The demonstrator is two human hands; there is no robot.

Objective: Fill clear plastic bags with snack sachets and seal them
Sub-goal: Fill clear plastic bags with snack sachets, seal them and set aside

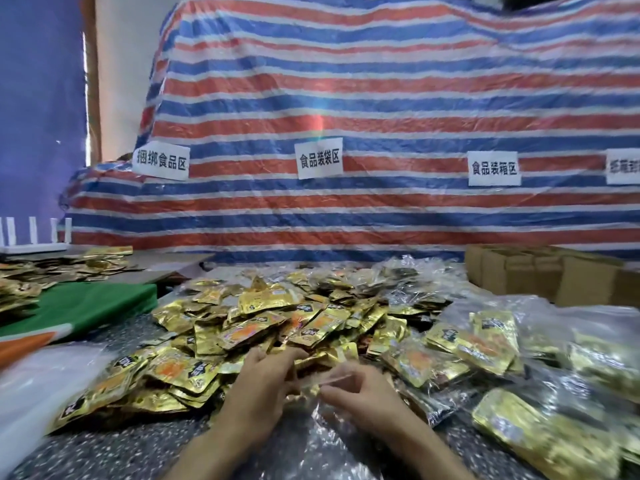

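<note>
While most of the job looks undone, some is finished: big red, white and blue striped tarpaulin (381,98) hangs behind the dark speckled desk (114,441), white paper labels with black characters (320,158) stuck on it. Loose heap of gold foil snack sachets (263,320) covers the desk middle, many still unbagged. On the right, filled clear plastic bags of gold sachets (485,344) lie piled, several of them; whether each is sealed I cannot tell. Brown cardboard boxes (554,275) stand behind that pile. Green and orange cloth (79,306) lies on the left, with a second, flatter scatter of gold sachets (69,261) beyond it. Stack of empty clear plastic (34,386) sits at the near left, blurred.

Judgement: mid-run, one bag in progress, plenty of sachets left.

Near centre, crumpled clear plastic bag (329,431) lies on the desk under both hands, its mouth up by the fingers, just against the near edge of the heap. It looks empty or nearly so; contents hard to read through glare.

Left hand (263,386): fingers curled, tips at the bag mouth and touching sachets at the heap edge; grip partly closed, what it pinches is unclear — film or sachet, cannot tell.

Right hand (360,389): thumb and forefinger pinched on the thin film of the bag rim, other fingers loosely bent
</note>
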